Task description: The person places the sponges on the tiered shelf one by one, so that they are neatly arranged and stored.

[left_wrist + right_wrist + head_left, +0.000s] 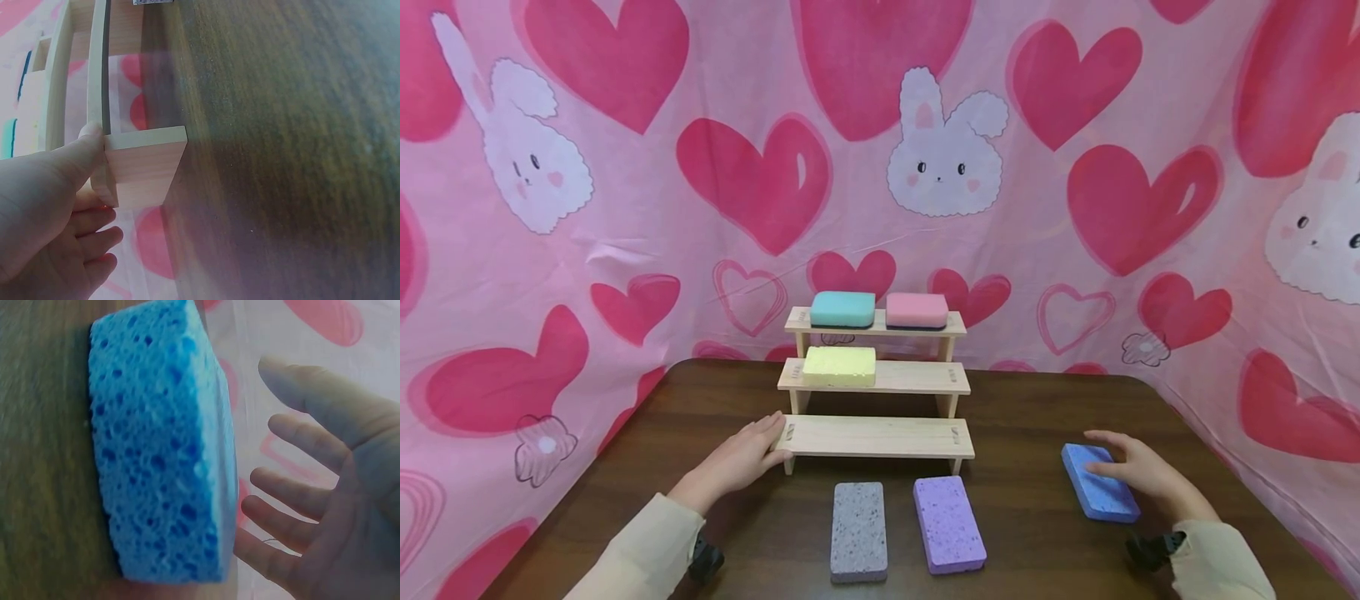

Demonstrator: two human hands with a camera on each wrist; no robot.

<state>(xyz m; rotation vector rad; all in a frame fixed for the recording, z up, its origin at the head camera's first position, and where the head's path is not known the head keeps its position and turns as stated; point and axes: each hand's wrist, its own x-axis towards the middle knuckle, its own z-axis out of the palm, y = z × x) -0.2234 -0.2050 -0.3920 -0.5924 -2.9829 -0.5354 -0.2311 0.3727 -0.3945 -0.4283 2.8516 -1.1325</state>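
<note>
My left hand (741, 457) pinches the left end of the lowest step of a three-tier wooden shelf (880, 437). In the left wrist view the thumb (91, 134) lies on the board's edge, the other fingers beyond it. On the right, my right hand (1138, 471) hovers over a blue sponge (1093, 490) lying flat on the table. Its fingers are spread, and in the right wrist view they stand apart from the sponge's porous side (156, 450). A grey sponge (859, 533) and a purple sponge (949, 525) lie in front of the shelf.
A teal sponge (842, 309) and a pink sponge (917, 310) sit on the top step. On the middle step's left half rests a yellow sponge (838, 367). Behind the dark wooden table (1022, 433) hangs a pink cloth (865, 225) with hearts and rabbits.
</note>
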